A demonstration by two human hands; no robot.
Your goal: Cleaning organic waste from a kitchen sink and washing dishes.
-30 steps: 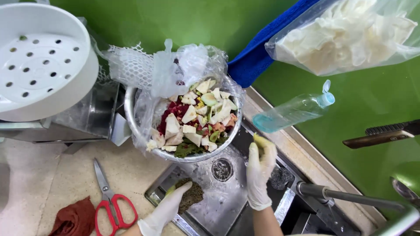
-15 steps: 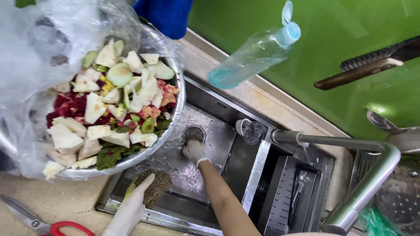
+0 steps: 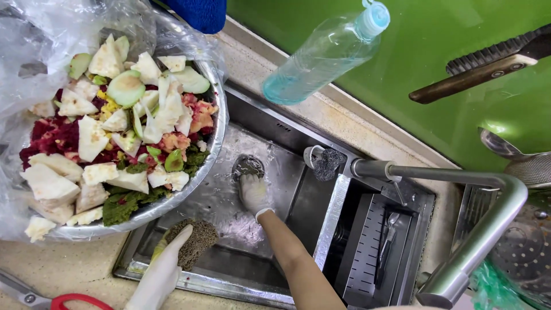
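Note:
My right hand (image 3: 252, 193), in a white glove, reaches down into the steel sink (image 3: 275, 149) and rests on its wet floor just below the round drain (image 3: 248, 166); its fingers look loosely spread with nothing visibly held. My left hand (image 3: 163, 272), also gloved, grips a brown and yellow scouring sponge (image 3: 192, 241) at the sink's near left corner. A big metal bowl (image 3: 201, 172) lined with clear plastic and heaped with fruit and vegetable peelings (image 3: 115, 132) overhangs the sink's left side.
A clear bottle of blue liquid (image 3: 324, 54) lies on the ledge behind the sink. A steel tap (image 3: 459, 189) arches over the right side, above a drain rack (image 3: 373, 247). A steel wool pad (image 3: 327, 163) sits on the divider. Red-handled scissors (image 3: 51, 298) lie at bottom left.
The view has swung right and closer to the sink. My right hand went from the sink's far edge down to the drain. My left hand stays on the sponge.

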